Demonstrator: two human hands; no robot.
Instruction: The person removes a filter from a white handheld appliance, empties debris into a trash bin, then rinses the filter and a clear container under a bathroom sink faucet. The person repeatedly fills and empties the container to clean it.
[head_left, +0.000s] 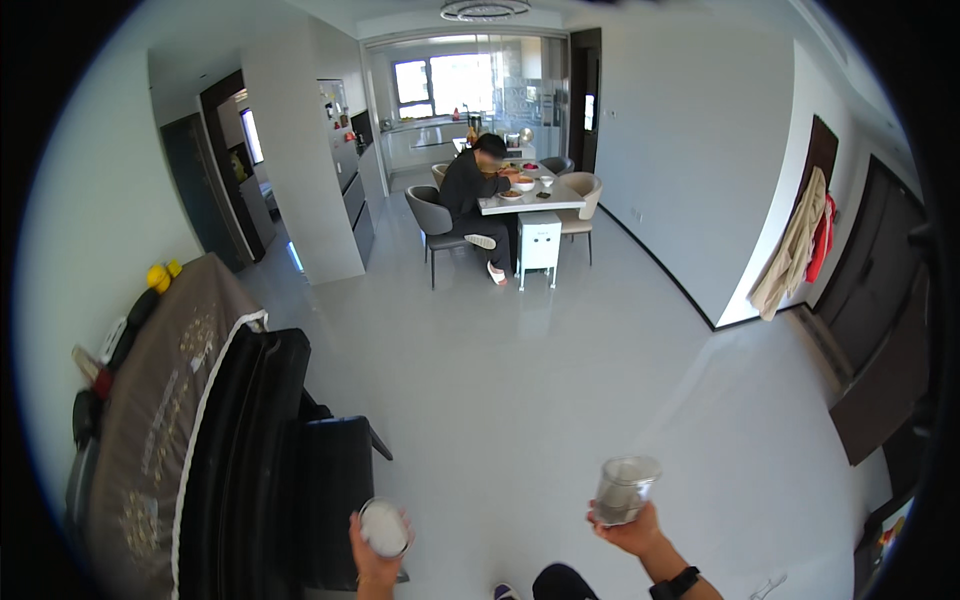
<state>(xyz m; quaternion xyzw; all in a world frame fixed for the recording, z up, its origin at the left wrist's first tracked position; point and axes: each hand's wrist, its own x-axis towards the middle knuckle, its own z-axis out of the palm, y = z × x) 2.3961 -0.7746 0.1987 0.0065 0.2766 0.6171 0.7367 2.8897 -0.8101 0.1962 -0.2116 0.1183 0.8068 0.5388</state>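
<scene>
My left hand (370, 553) is wrapped around a round container (385, 528) whose white top or contents face up; which of the two cannot be told. It is held low, beside the black piano bench (335, 491). Farther right, my right hand (631, 531) grips a clear, see-through container (625, 491) from below and holds it upright above the floor. Some greyish content or tint shows through its wall. A dark watch (675, 583) sits on my right wrist. The two containers are well apart.
A cloth-draped piano (161, 420) runs along the left. Ahead, a person (469, 184) sits at a dining table (562, 196) with dishes, chairs and a small white cart (539, 244). Jackets (791, 244) hang at the right near a dark door (870, 255). Pale glossy floor (510, 375) lies between.
</scene>
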